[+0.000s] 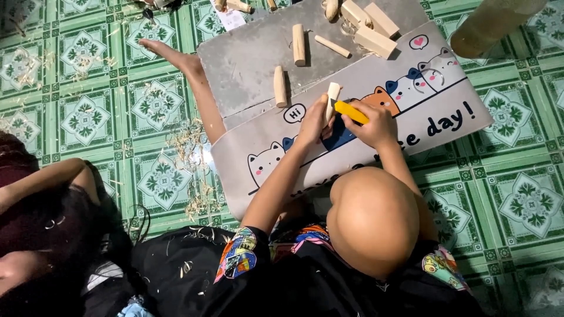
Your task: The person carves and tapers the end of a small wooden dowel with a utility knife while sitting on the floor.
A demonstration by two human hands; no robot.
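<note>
My left hand [313,122] grips a small pale wooden piece [333,94] and holds it upright over a grey mat printed with cartoon cats [437,103]. My right hand [379,126] is closed around a yellow utility knife [351,111], whose tip rests against the side of the wooden piece. Both hands meet at the middle of the mat, just beyond my raised bare knee [373,220].
A grey board [247,58] lies under the mat's far edge with carved wooden pegs [280,86] and several wood blocks [376,35] on it. Shavings [197,158] litter the green tiled floor. My bare leg [202,94] stretches left. Another person [41,223] sits at bottom left.
</note>
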